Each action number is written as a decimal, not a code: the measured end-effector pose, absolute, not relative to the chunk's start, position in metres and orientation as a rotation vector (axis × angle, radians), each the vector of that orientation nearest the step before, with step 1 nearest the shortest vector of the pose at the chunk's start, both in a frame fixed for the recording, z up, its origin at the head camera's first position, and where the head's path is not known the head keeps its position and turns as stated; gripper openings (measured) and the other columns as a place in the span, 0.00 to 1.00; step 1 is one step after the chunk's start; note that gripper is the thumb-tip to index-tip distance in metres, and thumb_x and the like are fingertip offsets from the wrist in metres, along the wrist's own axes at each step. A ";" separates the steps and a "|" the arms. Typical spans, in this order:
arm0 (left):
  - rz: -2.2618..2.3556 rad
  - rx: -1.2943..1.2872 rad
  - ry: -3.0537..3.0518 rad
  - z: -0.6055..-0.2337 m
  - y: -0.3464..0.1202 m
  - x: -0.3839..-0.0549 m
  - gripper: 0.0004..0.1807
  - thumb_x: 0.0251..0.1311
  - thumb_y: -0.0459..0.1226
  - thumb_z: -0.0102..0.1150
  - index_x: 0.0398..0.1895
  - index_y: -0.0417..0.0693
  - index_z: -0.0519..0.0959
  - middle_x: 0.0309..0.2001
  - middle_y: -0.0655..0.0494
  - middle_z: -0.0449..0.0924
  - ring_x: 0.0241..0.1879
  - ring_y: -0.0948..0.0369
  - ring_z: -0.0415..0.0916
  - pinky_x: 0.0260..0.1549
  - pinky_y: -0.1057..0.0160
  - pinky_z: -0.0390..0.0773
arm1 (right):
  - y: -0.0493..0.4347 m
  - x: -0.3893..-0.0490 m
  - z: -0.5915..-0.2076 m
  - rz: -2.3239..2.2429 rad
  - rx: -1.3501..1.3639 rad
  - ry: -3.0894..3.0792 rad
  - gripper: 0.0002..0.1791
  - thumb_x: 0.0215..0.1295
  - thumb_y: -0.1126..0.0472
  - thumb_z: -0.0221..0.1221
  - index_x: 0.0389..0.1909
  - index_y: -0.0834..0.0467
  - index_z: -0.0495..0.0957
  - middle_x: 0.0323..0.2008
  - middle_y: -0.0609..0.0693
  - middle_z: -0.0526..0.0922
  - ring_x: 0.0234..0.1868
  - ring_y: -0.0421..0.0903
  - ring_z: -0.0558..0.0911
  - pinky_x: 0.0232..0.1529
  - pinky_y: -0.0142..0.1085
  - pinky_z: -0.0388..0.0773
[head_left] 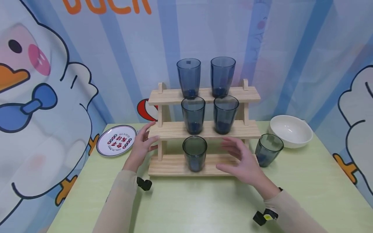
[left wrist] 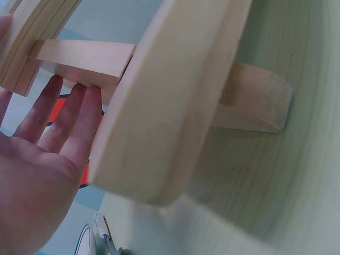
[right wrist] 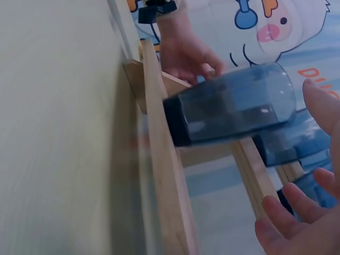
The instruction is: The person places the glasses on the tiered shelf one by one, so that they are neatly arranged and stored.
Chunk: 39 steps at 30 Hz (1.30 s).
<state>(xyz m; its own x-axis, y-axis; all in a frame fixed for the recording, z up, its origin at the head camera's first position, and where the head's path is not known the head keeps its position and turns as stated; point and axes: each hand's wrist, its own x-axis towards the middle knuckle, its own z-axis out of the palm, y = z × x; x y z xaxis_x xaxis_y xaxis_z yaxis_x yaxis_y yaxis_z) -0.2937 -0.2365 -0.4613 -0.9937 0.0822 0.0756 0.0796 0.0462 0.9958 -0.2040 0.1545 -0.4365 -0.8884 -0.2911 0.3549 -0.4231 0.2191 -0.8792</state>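
My left hand [head_left: 140, 146] is at the left end of a three-tier wooden rack [head_left: 175, 129], its extended fingers touching the side post [left wrist: 79, 61] between the lower two shelves. My right hand [head_left: 243, 161] hovers by the rack's right side, fingers spread and slightly bent, holding nothing. Left of it, a blue-grey glass [head_left: 195, 158] stands upright on the bottom shelf, apart from the hand. Two matching glasses stand on the middle shelf, a left one [head_left: 193, 116] and a right one [head_left: 225, 115]. The top shelf bears another pair, a left glass [head_left: 188, 77] and a right glass [head_left: 222, 76].
Right of the rack, another glass [head_left: 268, 150] sits on the pale green table [head_left: 186, 204], in front of a white bowl [head_left: 291, 131]. A white plate with red lettering [head_left: 116, 140] lies on the left. A printed duck curtain [head_left: 122, 64] hangs behind.
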 end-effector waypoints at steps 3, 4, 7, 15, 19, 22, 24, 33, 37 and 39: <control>2.165 0.171 2.271 -0.462 -0.238 -0.293 0.36 0.74 0.37 0.62 0.82 0.61 0.62 0.75 0.44 0.67 0.68 0.43 0.72 0.59 0.37 0.80 | 0.167 -0.202 -0.434 1.709 0.704 -2.346 0.44 0.56 0.69 0.77 0.74 0.55 0.69 0.68 0.56 0.77 0.69 0.51 0.76 0.70 0.35 0.74; 2.164 0.171 2.273 -0.462 -0.238 -0.293 0.36 0.74 0.37 0.62 0.82 0.61 0.62 0.75 0.44 0.67 0.68 0.44 0.72 0.59 0.37 0.80 | 0.171 -0.201 -0.433 1.688 0.706 -2.340 0.43 0.56 0.69 0.77 0.73 0.56 0.70 0.68 0.57 0.77 0.68 0.49 0.77 0.69 0.33 0.74; 2.154 0.172 2.279 -0.463 -0.239 -0.293 0.36 0.74 0.37 0.61 0.82 0.60 0.61 0.75 0.44 0.67 0.68 0.44 0.72 0.59 0.38 0.80 | 0.182 -0.199 -0.429 1.638 0.697 -2.321 0.42 0.55 0.71 0.77 0.71 0.59 0.71 0.66 0.55 0.79 0.66 0.41 0.78 0.66 0.29 0.74; 2.150 0.166 2.286 -0.462 -0.240 -0.294 0.37 0.74 0.38 0.62 0.82 0.60 0.61 0.75 0.44 0.67 0.68 0.43 0.72 0.59 0.38 0.80 | 0.216 -0.193 -0.416 1.472 0.626 -2.313 0.42 0.53 0.75 0.76 0.70 0.60 0.72 0.63 0.54 0.80 0.64 0.34 0.77 0.63 0.22 0.73; 2.145 0.166 2.291 -0.462 -0.240 -0.294 0.37 0.74 0.38 0.62 0.83 0.59 0.60 0.75 0.43 0.67 0.68 0.43 0.72 0.60 0.38 0.80 | 0.233 -0.193 -0.412 1.361 0.569 -2.314 0.44 0.50 0.75 0.77 0.70 0.59 0.73 0.63 0.54 0.80 0.64 0.29 0.75 0.63 0.20 0.71; 2.144 0.166 2.291 -0.462 -0.240 -0.294 0.37 0.74 0.38 0.62 0.83 0.59 0.60 0.76 0.43 0.66 0.68 0.42 0.71 0.60 0.38 0.80 | 0.245 -0.194 -0.413 1.290 0.522 -2.335 0.45 0.49 0.73 0.78 0.70 0.58 0.73 0.63 0.50 0.79 0.63 0.26 0.74 0.62 0.18 0.69; 2.144 0.166 2.290 -0.462 -0.240 -0.294 0.37 0.74 0.38 0.61 0.82 0.60 0.61 0.76 0.43 0.66 0.69 0.42 0.71 0.60 0.38 0.80 | 0.251 -0.195 -0.415 1.268 0.499 -2.339 0.45 0.49 0.73 0.79 0.70 0.58 0.73 0.63 0.47 0.79 0.63 0.26 0.73 0.62 0.17 0.68; 2.158 0.187 2.287 -0.463 -0.239 -0.294 0.36 0.74 0.38 0.62 0.82 0.61 0.62 0.76 0.43 0.66 0.68 0.42 0.71 0.59 0.38 0.80 | 0.270 -0.202 -0.423 1.172 0.314 -2.433 0.51 0.52 0.64 0.81 0.77 0.57 0.66 0.71 0.59 0.71 0.72 0.60 0.69 0.74 0.48 0.70; 2.162 0.201 2.282 -0.463 -0.238 -0.295 0.37 0.73 0.37 0.62 0.82 0.60 0.62 0.77 0.44 0.65 0.69 0.42 0.71 0.59 0.37 0.80 | 0.276 -0.206 -0.428 1.212 0.269 -2.478 0.53 0.56 0.59 0.79 0.80 0.59 0.61 0.74 0.65 0.67 0.73 0.70 0.65 0.67 0.70 0.66; 2.164 0.209 2.279 -0.464 -0.238 -0.296 0.37 0.73 0.37 0.62 0.82 0.60 0.62 0.77 0.44 0.65 0.69 0.42 0.71 0.59 0.37 0.79 | 0.278 -0.208 -0.431 1.228 0.254 -2.497 0.54 0.58 0.57 0.78 0.81 0.59 0.58 0.75 0.65 0.66 0.74 0.70 0.65 0.67 0.70 0.65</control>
<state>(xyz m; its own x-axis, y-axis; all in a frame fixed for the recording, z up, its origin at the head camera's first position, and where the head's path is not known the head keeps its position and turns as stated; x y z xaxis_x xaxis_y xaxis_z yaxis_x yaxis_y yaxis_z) -0.2957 -0.2380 -0.4637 -0.9911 0.0909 0.0969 0.1015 0.0472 0.9937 -0.2077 0.2784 -0.4306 -0.9243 -0.0079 0.3817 -0.3071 0.6092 -0.7311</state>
